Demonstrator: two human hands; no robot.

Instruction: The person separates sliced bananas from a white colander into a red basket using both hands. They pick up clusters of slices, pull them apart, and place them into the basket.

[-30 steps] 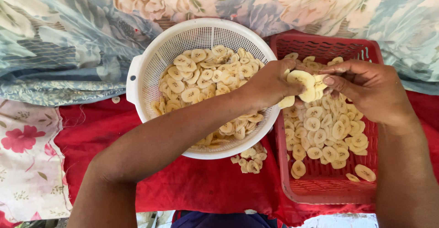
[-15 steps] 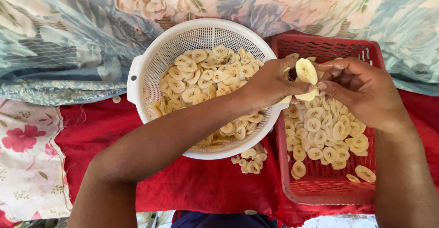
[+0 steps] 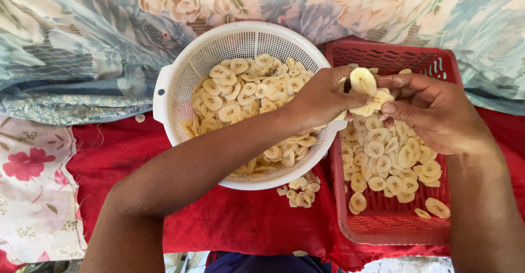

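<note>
— Pinching at the middle of the view: what is held there?

— A small clump of pale yellow banana slices is held between the two hands, above the near-left corner of the red basket. One slice stands upright at the top of the clump.

— How is each grip set?

— The left hand is closed on the clump from the left, fingers curled around it. The right hand is closed on it from the right, thumb and fingertips pressed to the slices. Both grips are narrow and filled.

— What is seen around them?

— Under the hands, loose slices are spread across the floor of the red basket. Just beside it on the left, touching its rim, a white round colander is heaped with more slices, and the left forearm is laid across it. A few spilled slices are seen on the red cloth between the two containers. Floral fabric in blue and cream is spread behind everything.
</note>
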